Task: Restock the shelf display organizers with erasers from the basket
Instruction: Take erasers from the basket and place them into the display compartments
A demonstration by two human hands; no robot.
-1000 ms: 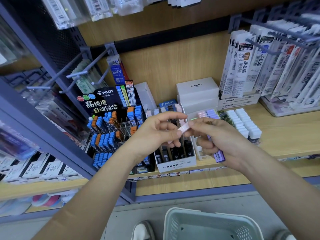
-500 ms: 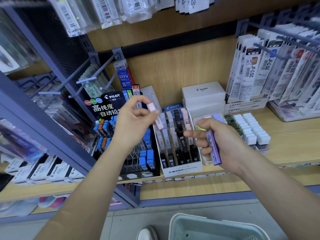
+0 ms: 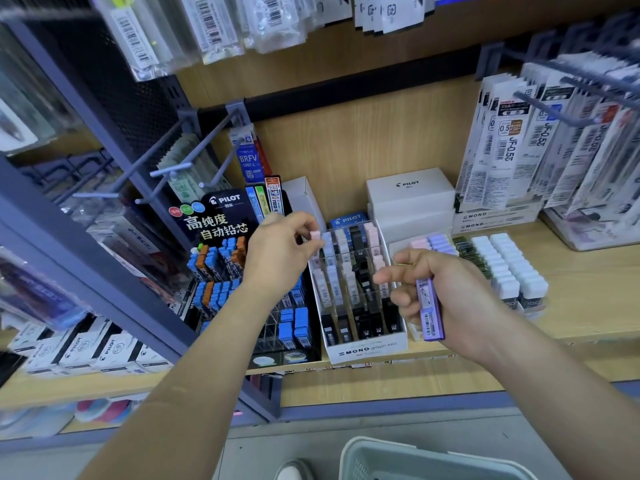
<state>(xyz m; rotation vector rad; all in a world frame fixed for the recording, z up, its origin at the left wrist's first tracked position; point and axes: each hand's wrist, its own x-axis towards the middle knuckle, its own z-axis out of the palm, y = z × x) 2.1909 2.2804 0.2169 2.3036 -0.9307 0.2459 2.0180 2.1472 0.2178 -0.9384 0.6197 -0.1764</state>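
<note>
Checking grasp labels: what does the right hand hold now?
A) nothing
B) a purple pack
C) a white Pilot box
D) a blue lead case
B: the right hand grips a purple pack in front of the MONO organizer, while the left hand pinches a small pink piece.

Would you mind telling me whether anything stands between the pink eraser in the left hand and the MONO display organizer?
Nothing visible does. The left hand pinches the pink eraser just over the back left corner of the MONO organizer. The right hand, gripping a purple pack, is off at the organizer's right side.
</note>
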